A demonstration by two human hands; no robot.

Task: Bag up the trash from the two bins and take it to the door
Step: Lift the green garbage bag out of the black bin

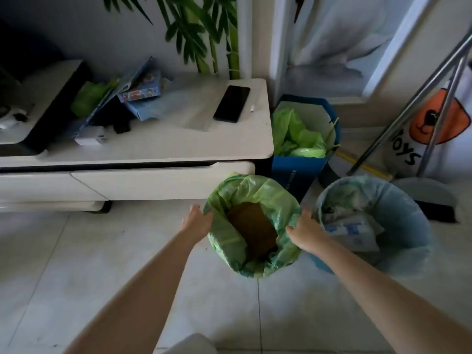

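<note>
Now | green liner [255,186] rim between hands | fingers [293,229] of both pinching it

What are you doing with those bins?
A person is bagging up trash. The left hand and right hand each grip an opposite side of the green bag lining the nearer bin, which has something brown inside. The liner hasn't been lifted out or tied yet. Beside it on the right, the blue-lined bin holds paper trash and is untouched. A blue box with crumpled green plastic stands behind them.
</note>
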